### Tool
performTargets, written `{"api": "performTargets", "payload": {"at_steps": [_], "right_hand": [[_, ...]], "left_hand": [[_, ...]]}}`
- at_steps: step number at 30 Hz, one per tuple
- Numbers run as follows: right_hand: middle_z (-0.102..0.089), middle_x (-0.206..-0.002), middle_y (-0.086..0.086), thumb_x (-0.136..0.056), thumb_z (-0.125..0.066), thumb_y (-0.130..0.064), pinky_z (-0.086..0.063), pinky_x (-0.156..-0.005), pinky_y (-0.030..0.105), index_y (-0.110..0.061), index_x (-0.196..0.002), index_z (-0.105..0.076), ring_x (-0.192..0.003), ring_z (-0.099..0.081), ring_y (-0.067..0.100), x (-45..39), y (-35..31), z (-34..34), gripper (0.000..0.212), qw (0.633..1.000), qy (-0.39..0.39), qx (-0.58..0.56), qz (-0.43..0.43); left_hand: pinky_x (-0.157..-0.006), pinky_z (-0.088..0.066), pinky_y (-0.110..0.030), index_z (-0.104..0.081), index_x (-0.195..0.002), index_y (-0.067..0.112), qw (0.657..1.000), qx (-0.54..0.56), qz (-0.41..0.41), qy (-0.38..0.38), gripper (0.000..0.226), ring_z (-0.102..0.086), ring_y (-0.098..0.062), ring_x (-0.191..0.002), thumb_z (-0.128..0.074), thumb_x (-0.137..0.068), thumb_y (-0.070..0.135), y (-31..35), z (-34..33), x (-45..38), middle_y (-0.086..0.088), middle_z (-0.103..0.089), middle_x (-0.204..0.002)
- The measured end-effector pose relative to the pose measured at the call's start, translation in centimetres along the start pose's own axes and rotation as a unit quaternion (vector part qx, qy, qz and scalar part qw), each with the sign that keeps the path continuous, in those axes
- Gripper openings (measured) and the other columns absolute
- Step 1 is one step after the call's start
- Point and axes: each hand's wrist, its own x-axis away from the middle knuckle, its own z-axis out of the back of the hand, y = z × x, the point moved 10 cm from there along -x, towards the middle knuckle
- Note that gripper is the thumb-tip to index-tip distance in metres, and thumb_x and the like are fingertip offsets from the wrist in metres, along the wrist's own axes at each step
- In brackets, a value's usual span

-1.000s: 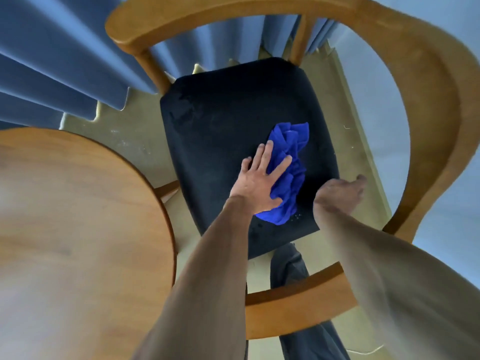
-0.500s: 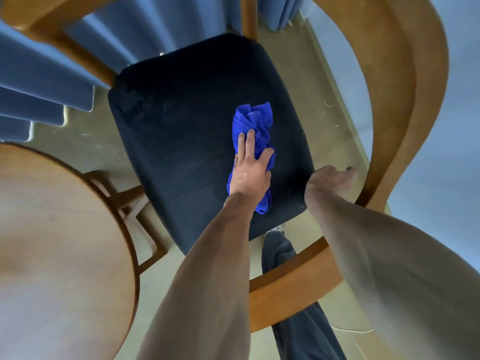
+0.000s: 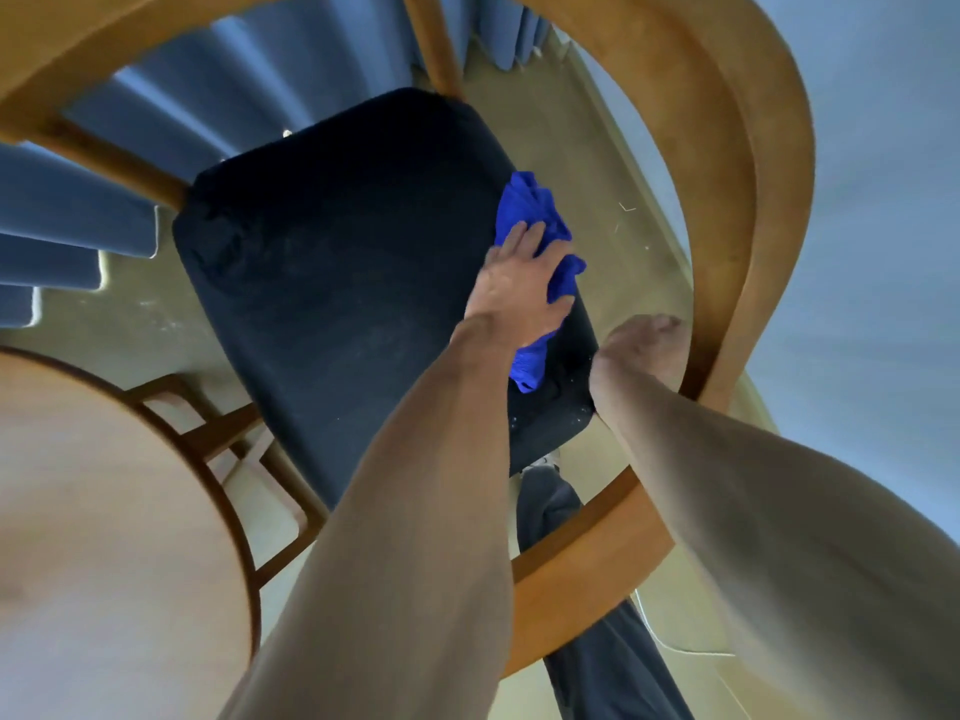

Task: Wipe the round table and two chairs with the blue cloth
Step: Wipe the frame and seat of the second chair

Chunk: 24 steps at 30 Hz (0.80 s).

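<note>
since before, left hand (image 3: 519, 291) slid blue cloth (image 3: 540, 210) rightward, pressing flat; right hand (image 3: 644, 345) grips chair frame (image 3: 727, 226).

From my feed I count one chair (image 3: 332, 283), one blue cloth (image 3: 540, 215) on its seat, two hands, left hand (image 3: 519, 288) and right hand (image 3: 644, 345), and one round table (image 3: 104, 537) beside the chair.

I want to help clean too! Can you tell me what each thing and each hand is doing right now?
blue cloth: bunched up, at the right edge of the seat, partly hanging past it
left hand: fingers straight, pressing on the cloth
right hand: near the chair's curved wooden frame, grip unclear
chair seat: dark, with pale specks near its front corner
round table: bare wood showing
</note>
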Motion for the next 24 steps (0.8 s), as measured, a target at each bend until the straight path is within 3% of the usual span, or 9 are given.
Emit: {"api": "performTargets", "payload": {"at_steps": [3,5,8,11,15,21,24], "right_hand": [[-0.061,-0.119,0.016,-0.100,-0.046,-0.023,-0.042,-0.094,0.036,-0.004,-0.134,-0.053,-0.115,-0.056,0.032,1.3,-3.8,1.4,0.040,0.978,0.115,-0.135,0.106],[-0.055,-0.133,0.018,-0.096,-0.052,-0.037,-0.041,-0.101,0.038,-0.009,-0.139,-0.050,-0.122,-0.050,0.031,2.9,-7.7,-0.8,0.051,0.962,0.047,-0.107,0.248],[-0.026,-0.157,0.016,-0.083,-0.059,-0.058,-0.027,-0.115,0.036,-0.021,-0.154,-0.024,-0.140,-0.029,0.028,4.5,-10.0,-4.7,0.088,0.937,-0.039,-0.007,0.348],[-0.023,-0.156,0.018,-0.085,-0.069,-0.040,-0.027,-0.117,0.036,-0.020,-0.155,-0.022,-0.142,-0.026,0.032,4.9,-11.6,-5.9,0.086,0.940,-0.015,-0.008,0.340],[-0.024,-0.155,0.019,-0.090,-0.060,-0.014,-0.023,-0.115,0.032,-0.022,-0.148,-0.039,-0.139,-0.028,0.034,5.1,-13.7,-6.4,0.062,0.957,0.029,-0.055,0.284],[-0.021,-0.158,0.022,-0.098,-0.057,-0.022,-0.022,-0.118,0.029,-0.014,-0.149,-0.037,-0.146,-0.023,0.031,3.4,-21.8,-5.8,0.056,0.941,0.021,-0.165,0.296],[-0.017,-0.159,0.023,-0.097,-0.054,-0.022,-0.021,-0.118,0.037,-0.017,-0.140,-0.047,-0.146,-0.020,0.036,1.3,-27.5,-6.6,0.044,0.947,0.014,-0.092,0.306]], "left_hand": [[-0.113,-0.024,-0.040,-0.044,-0.145,0.020,0.993,0.013,0.071,0.094,0.058,-0.030,-0.028,-0.142,-0.051,-0.090,0.034,-2.2,3.2,0.1,-0.012,-0.034,-0.155],[-0.114,-0.022,-0.046,-0.036,-0.150,0.022,0.970,-0.001,0.197,0.141,0.064,-0.020,-0.033,-0.147,-0.049,-0.088,0.025,-6.9,4.8,2.2,-0.018,-0.020,-0.160],[-0.112,-0.018,-0.054,-0.015,-0.156,0.024,0.914,-0.035,0.389,0.110,0.072,-0.002,-0.041,-0.149,-0.045,-0.091,0.025,-15.1,5.0,7.1,-0.028,0.002,-0.161],[-0.106,-0.026,-0.060,-0.001,-0.157,0.021,0.867,-0.028,0.491,0.079,0.078,0.006,-0.045,-0.148,-0.044,-0.093,0.030,-20.7,5.3,10.6,-0.031,0.013,-0.158],[-0.102,-0.033,-0.065,0.005,-0.156,0.025,0.885,-0.060,0.461,0.036,0.098,0.008,-0.047,-0.147,-0.058,-0.082,0.035,-21.7,6.2,8.5,-0.030,0.015,-0.158],[-0.103,-0.032,-0.065,0.006,-0.155,0.032,0.910,-0.050,0.412,-0.013,0.116,0.008,-0.045,-0.148,-0.077,-0.074,0.037,-20.0,7.7,1.6,-0.029,0.016,-0.158],[-0.100,-0.039,-0.060,0.004,-0.156,0.030,0.908,-0.059,0.405,-0.084,0.117,0.004,-0.050,-0.146,-0.079,-0.073,0.027,-20.4,7.4,-0.6,-0.035,0.016,-0.155]]}}
